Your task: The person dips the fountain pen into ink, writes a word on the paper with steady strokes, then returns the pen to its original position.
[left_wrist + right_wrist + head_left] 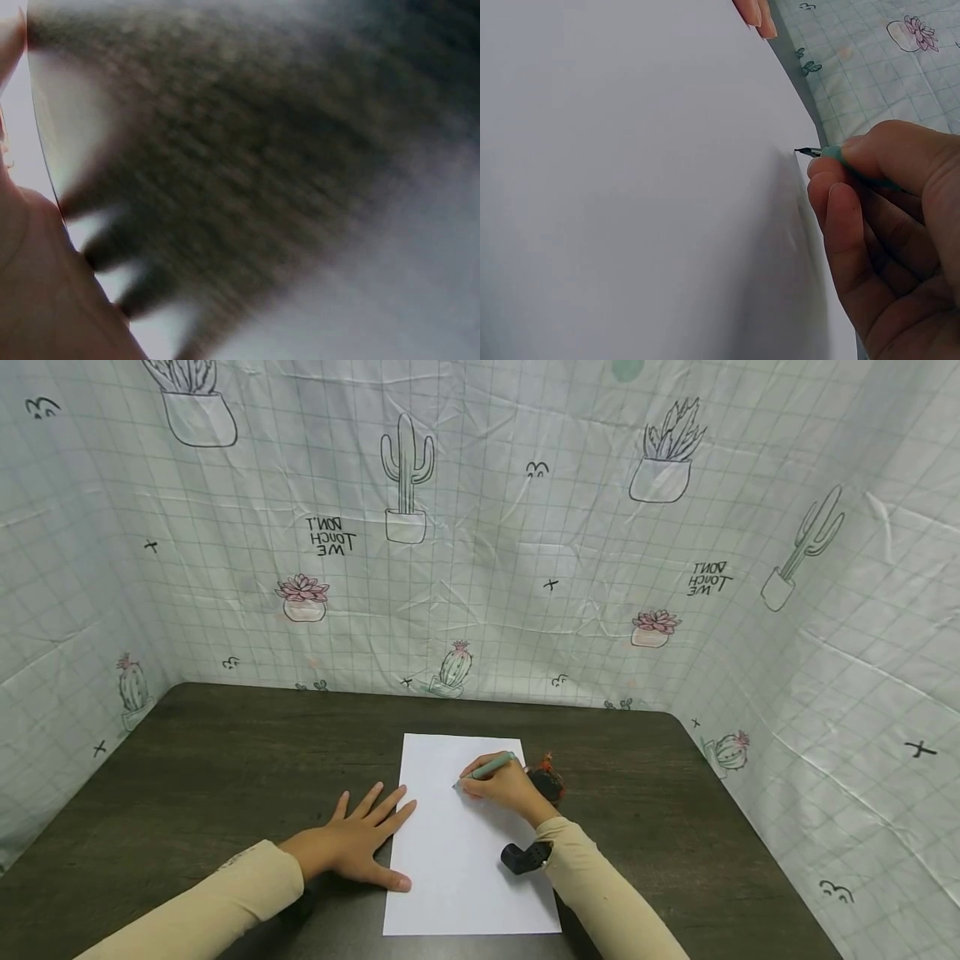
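A white sheet of paper (pixel 457 885) lies on the dark wooden table. My right hand (pixel 508 787) pinches a green fountain pen (pixel 495 764) over the upper part of the sheet. In the right wrist view the pen's dark metal nib (pixel 808 151) meets the paper, on which no marks show. My left hand (pixel 354 845) rests flat with spread fingers at the sheet's left edge, its thumb and some fingertips on the paper. The left wrist view is mostly blurred, with part of the left hand (pixel 45 292) along its left side.
The dark table (pixel 247 760) extends on both sides of the sheet. A white grid-patterned curtain (pixel 487 543) with cactus drawings surrounds its back and sides. A black device (pixel 525 858) sits at the right wrist, and a dark and orange object (pixel 547 781) shows behind the right hand.
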Motion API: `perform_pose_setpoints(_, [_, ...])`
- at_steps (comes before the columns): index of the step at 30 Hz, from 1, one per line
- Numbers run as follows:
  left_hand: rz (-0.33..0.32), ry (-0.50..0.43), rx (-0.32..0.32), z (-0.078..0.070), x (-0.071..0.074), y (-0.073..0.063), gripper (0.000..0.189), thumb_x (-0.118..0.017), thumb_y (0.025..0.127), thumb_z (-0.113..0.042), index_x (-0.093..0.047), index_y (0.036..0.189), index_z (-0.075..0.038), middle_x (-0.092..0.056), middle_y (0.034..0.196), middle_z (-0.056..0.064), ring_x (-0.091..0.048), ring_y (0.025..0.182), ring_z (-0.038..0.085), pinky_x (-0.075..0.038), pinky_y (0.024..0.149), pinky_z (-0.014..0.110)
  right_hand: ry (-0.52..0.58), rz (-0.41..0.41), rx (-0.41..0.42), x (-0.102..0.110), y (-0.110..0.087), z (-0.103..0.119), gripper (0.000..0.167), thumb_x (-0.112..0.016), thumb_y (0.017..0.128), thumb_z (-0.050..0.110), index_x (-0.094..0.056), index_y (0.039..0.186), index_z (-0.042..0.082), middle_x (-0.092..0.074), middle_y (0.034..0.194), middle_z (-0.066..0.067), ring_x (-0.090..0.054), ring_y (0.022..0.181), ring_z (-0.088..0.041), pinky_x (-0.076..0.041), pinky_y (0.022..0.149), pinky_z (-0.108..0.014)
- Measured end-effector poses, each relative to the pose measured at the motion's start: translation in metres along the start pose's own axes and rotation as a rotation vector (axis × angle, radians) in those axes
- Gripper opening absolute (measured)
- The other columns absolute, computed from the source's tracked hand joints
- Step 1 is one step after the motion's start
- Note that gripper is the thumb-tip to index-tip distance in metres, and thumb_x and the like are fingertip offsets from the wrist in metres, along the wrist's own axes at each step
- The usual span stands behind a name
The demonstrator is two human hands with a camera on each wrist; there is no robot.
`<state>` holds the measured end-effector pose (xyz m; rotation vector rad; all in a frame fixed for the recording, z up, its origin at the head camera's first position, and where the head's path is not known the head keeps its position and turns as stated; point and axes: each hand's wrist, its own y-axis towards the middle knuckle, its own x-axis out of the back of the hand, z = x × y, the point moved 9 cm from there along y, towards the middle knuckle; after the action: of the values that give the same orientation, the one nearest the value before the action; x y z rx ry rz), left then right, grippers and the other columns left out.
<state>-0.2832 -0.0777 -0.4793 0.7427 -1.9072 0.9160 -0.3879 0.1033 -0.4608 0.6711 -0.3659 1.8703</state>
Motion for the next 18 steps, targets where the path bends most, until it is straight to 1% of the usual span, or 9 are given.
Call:
perform_pose_setpoints(5, [0.010, -0.018, -0.016, 0.000, -0.001, 0.000, 0.108, -0.054, 0.075, -0.079, -0.010, 0.156, -0.022, 0.005, 0.162, 0.005, 0.007, 0.146, 0.038, 0.007, 0.104, 0.073, 0.008, 0.003, -0.003, 0.001, -0.001, 0.000, 0.003, -0.075, 0.082, 0.014, -0.075, 0.084, 0.012, -0.068, 0.065, 0.003, -0.060, 0.058, -0.007, -0.046, 0.054, -0.023])
perform_pose_setpoints(13, [-0.001, -0.003, 0.006, -0.002, 0.003, -0.003, 0.106, -0.057, 0.076, -0.076, -0.013, 0.156, -0.023, 0.003, 0.162, 0.003, 0.005, 0.147, 0.036, 0.004, 0.106, 0.072, -0.016, -0.002, -0.015, 0.005, -0.002, -0.002, 0.007, -0.077, 0.082, 0.016, -0.075, 0.084, 0.010, -0.068, 0.066, 0.004, -0.060, 0.058, -0.007, -0.046, 0.054, -0.022])
perform_pose_setpoints(18, [-0.004, 0.003, 0.007, -0.003, 0.003, -0.003, 0.106, -0.057, 0.076, -0.076, -0.013, 0.156, -0.023, 0.003, 0.162, 0.003, 0.005, 0.147, 0.037, 0.003, 0.105, 0.072, -0.010, -0.014, -0.010, 0.010, -0.004, -0.002, 0.004, -0.077, 0.081, 0.012, -0.075, 0.083, 0.009, -0.068, 0.066, 0.002, -0.061, 0.058, -0.007, -0.047, 0.054, -0.022])
